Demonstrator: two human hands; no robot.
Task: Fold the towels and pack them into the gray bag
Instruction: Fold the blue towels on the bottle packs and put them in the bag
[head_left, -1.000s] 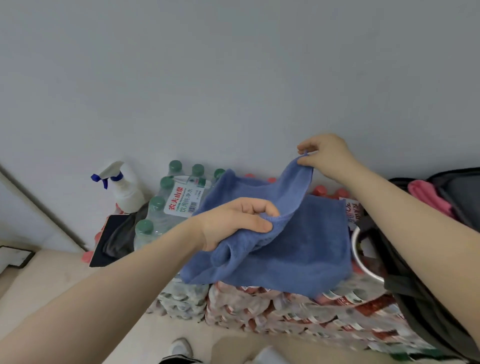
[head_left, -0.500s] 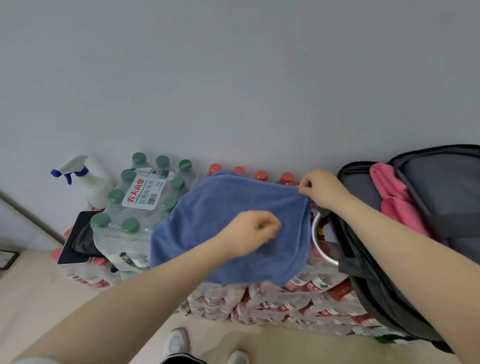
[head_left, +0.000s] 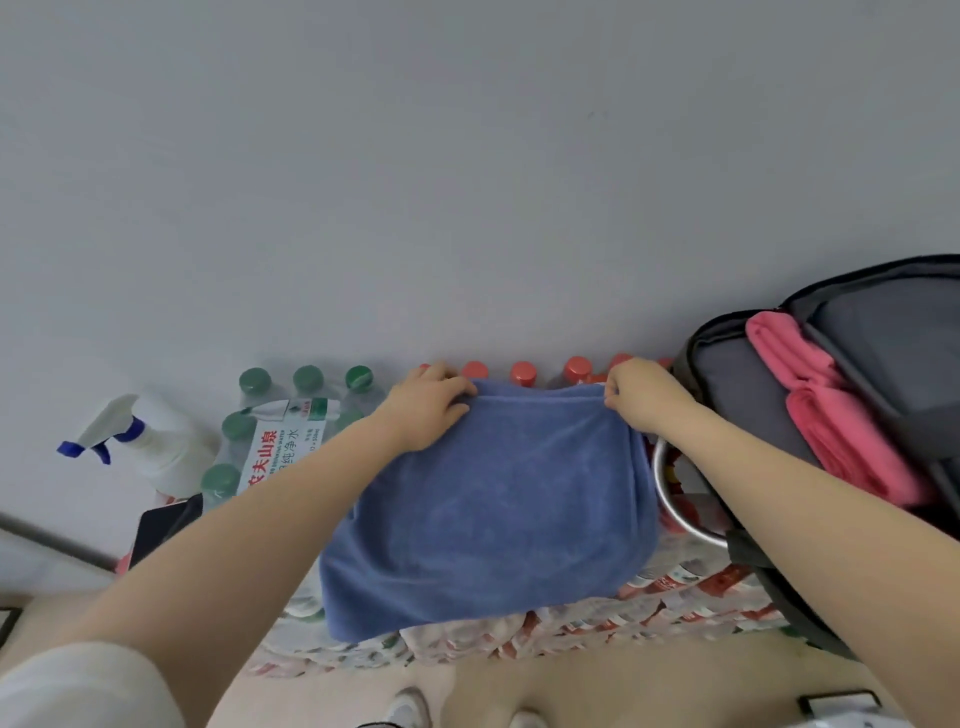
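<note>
In the head view the blue towel (head_left: 488, 514) lies spread over the bottle packs (head_left: 571, 623) just left of the gray bag (head_left: 748, 395), its far corners pinched by the left hand (head_left: 427, 410) and, seemingly, the right hand (head_left: 636, 397), which should align edges squarely before the next fold.

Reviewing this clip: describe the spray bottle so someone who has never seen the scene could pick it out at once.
Start at the blue towel spread over the shrink-wrapped packs of bottles against the wall, then look far left past the green-capped water bottles. The spray bottle stands there: the only white bottle, with a blue trigger and nozzle tip.
</note>
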